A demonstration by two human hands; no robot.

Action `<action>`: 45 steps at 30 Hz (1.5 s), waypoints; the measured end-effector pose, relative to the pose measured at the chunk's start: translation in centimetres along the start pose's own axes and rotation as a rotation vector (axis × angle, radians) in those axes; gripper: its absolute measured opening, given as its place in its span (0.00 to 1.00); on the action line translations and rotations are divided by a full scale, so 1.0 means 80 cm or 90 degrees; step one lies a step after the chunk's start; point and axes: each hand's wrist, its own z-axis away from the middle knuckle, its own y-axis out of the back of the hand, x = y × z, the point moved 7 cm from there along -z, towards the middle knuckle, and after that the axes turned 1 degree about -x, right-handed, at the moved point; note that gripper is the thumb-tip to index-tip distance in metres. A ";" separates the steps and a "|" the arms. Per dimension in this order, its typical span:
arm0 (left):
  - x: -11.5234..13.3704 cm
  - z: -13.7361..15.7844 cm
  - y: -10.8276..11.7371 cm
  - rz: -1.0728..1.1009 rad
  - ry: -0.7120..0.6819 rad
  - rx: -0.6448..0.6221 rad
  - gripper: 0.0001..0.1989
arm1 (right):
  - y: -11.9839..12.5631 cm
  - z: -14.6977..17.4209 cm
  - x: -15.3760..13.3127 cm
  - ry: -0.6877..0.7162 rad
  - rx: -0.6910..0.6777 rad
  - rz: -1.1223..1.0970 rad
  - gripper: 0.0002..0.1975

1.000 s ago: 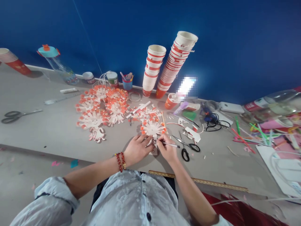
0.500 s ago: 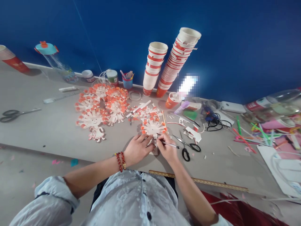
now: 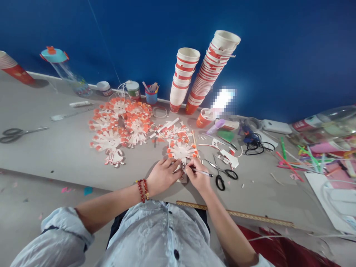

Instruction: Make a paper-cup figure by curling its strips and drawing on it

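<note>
Holding pen (image 3: 206, 173) over white paper (image 3: 183, 179), right fingers (image 3: 195, 163)

Paper (image 3: 183, 178) on table (image 3: 69, 152), cup stacks (image 3: 206, 76) behind.

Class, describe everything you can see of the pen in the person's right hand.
The pen is slim and straight, with a pale, glossy barrel that looks like plastic and a dark rear end. The right hand grips it near the writing end, its fingers hiding part of it. It slants, the rear pointing right, towards black-handled scissors. Its front end is at white paper bearing dark lines; whether the tip touches is too small to tell.
</note>
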 end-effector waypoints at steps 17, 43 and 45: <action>0.000 0.001 -0.004 -0.002 0.007 -0.006 0.11 | 0.001 0.005 0.001 -0.021 -0.007 -0.019 0.07; -0.001 0.000 -0.002 0.001 0.009 -0.011 0.10 | 0.005 0.006 -0.003 -0.028 -0.005 -0.029 0.08; -0.001 0.000 -0.001 0.000 0.009 -0.009 0.10 | 0.005 0.006 -0.003 -0.026 -0.003 -0.029 0.08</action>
